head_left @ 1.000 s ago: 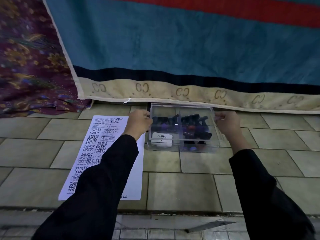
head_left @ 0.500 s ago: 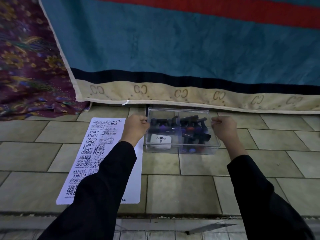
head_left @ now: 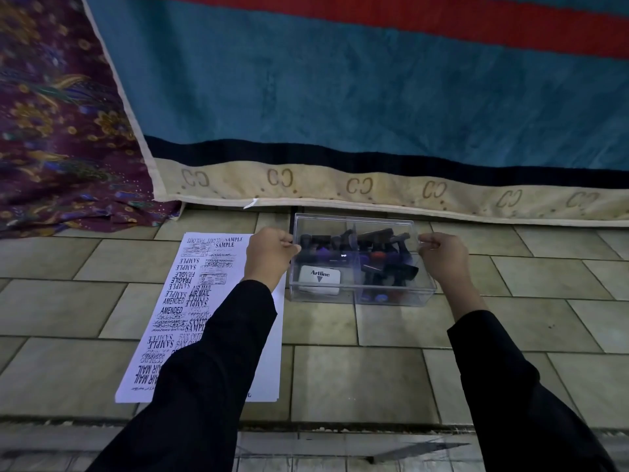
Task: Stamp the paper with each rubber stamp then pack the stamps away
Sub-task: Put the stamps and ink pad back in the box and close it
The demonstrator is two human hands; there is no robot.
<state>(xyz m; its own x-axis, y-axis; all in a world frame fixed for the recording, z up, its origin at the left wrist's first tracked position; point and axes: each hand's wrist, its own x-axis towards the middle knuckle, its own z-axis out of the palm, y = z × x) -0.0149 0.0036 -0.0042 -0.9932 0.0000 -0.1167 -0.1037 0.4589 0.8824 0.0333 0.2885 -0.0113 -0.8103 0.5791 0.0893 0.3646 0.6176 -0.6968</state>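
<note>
While the stamped paper (head_left: pixel 204 294) lies just beside the left hand (head_left: pixel 269 255), that hand and the right hand (head_left: pixel 442 257) each grip an end of the clear box (head_left: pixel 360 298) between them (rigid, slick, probably light); stamps (head_left: pixel 374 257) lie inside, so holding both ends suits it.

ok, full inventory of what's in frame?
clear box: 1, transparent, on floor right of paper
stamps: several, black and purple, inside clear box
ink pad: 1, white, inside clear box, left part
paper: 1, white with black prints, on floor
blanket: 1, teal, red stripe, beige border, behind clear box
floral cloth: 1, purple, far left
floor: 1, beige tiles, underneath
sleeves: 2, black, both arms
left grip: 1, bare, holds clear box's left end
right grip: 1, bare, holds clear box's right end
</note>
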